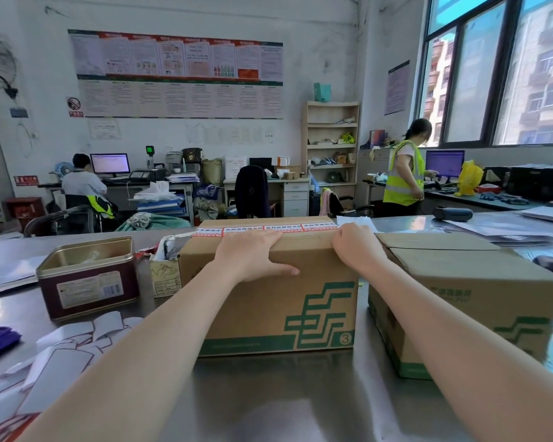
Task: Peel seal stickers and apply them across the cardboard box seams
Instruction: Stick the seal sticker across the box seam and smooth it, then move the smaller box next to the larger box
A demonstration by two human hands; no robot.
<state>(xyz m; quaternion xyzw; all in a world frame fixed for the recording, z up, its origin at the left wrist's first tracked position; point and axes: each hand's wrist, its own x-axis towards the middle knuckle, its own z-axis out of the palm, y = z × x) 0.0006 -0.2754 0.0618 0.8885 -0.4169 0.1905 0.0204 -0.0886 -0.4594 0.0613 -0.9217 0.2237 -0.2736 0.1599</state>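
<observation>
Box sits centre frame on the metal table, a row of red-and-white stickers running along its top far edge. Left hand lies flat over the near top edge, fingers straight, thumb on the front face; right hand presses on the top right corner, fingertips at the sticker row's right end, whether they pinch anything I can't tell. Risks: a sticker not rubbed down could lift or wrinkle at the corner; uneven pressing could skew the strip off the seam; box could slide on the slick table. Writing: box front has a green stepped logo and a circled "3"; sticker text is Chinese, too small to read. Second box at right carries the same green logo. Tin at left has a barcode label, illegible. Peeled backings litter lower left.
</observation>
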